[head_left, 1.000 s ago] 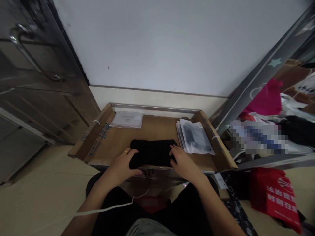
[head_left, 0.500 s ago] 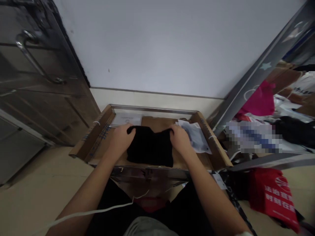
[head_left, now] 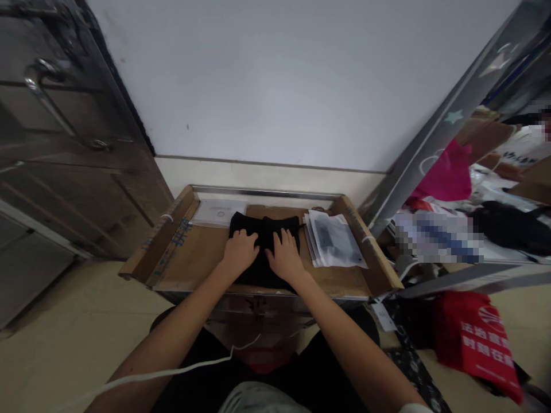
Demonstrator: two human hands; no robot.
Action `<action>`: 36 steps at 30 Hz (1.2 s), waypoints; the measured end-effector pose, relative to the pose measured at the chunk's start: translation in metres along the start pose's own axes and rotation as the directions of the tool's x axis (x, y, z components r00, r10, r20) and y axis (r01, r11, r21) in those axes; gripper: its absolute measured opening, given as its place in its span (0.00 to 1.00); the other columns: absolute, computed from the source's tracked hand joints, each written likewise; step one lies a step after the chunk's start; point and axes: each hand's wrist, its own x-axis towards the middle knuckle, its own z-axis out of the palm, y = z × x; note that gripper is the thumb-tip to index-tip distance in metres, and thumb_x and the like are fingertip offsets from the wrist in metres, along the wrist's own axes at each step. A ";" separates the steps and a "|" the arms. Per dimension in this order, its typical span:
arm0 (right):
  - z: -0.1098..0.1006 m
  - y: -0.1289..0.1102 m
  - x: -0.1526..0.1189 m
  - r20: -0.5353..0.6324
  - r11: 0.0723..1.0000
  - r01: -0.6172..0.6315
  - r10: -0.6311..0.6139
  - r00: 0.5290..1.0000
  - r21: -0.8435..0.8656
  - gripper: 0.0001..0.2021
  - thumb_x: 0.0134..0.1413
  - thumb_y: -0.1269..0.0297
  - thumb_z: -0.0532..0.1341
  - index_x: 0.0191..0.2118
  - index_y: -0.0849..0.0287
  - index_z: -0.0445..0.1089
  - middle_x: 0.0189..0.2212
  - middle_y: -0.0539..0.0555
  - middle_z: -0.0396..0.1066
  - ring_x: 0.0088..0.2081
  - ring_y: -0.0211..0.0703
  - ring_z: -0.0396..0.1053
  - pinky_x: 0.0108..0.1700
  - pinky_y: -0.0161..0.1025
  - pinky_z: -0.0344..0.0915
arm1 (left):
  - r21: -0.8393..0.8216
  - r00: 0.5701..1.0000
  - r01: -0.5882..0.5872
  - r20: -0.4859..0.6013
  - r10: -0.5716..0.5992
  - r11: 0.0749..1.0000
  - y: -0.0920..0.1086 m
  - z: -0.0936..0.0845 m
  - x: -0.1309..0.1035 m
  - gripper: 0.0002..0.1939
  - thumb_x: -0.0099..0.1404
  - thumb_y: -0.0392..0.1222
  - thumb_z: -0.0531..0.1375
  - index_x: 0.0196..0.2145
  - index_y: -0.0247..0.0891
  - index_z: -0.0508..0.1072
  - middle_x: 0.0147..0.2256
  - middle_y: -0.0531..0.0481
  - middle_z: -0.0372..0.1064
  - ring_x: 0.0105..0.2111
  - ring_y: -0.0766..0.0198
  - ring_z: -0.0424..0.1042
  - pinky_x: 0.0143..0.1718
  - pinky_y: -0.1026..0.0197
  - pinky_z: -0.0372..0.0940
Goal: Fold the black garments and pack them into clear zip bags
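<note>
A folded black cloth item (head_left: 262, 275), its exact kind unclear, lies flat on the cardboard-lined table (head_left: 198, 258) in front of me. My left hand (head_left: 241, 251) rests on its left half, palm down with the fingers apart. On the right half lies my right hand (head_left: 284, 255), fingers spread and pointing away from me. Neither hand grips the cloth. Just right of it is a stack of clear plastic bags (head_left: 336, 238) with something dark inside the top one. A white printed packet (head_left: 218, 212) sits at the back left.
Raised cardboard flaps (head_left: 157, 238) edge the table's sides. A wall (head_left: 258, 86) rises behind it and a door (head_left: 64, 149) stands left. To the right, a cluttered shelf (head_left: 447, 275) stands above a red bag (head_left: 477, 338). A white cord (head_left: 181, 368) hangs nearer me.
Both hands have let go of the cloth's upper corners and moved inward, now lying flat on it. The cloth has gone down onto the table, uncovering more of the bags.
</note>
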 end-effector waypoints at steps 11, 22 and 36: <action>-0.019 0.032 -0.017 0.135 1.000 -0.003 0.001 0.991 0.017 0.38 0.58 0.55 0.60 0.69 0.72 0.55 0.71 0.75 0.47 0.73 0.66 0.41 0.70 0.59 0.43 | -0.410 0.947 0.211 -0.140 -0.290 0.887 -0.088 -0.044 -0.039 0.13 0.59 0.37 0.56 0.42 0.42 0.74 0.39 0.46 0.76 0.41 0.52 0.75 0.45 0.53 0.67; -0.003 0.033 0.045 0.032 0.999 -0.044 0.044 0.998 -0.007 0.29 0.69 0.57 0.49 0.65 0.75 0.60 0.67 0.75 0.56 0.71 0.62 0.48 0.70 0.56 0.45 | -0.191 0.963 -0.197 -0.223 0.153 0.962 -0.045 -0.030 0.004 0.17 0.68 0.37 0.52 0.48 0.39 0.77 0.49 0.41 0.75 0.52 0.53 0.72 0.59 0.50 0.63; 0.014 0.044 0.048 0.028 0.985 -0.172 0.172 0.985 -0.008 0.41 0.64 0.45 0.52 0.71 0.74 0.50 0.73 0.72 0.42 0.74 0.64 0.37 0.72 0.54 0.37 | -0.113 0.967 -0.247 -0.093 0.237 0.962 -0.066 0.021 0.019 0.28 0.68 0.47 0.56 0.64 0.39 0.65 0.66 0.40 0.61 0.68 0.50 0.56 0.69 0.45 0.45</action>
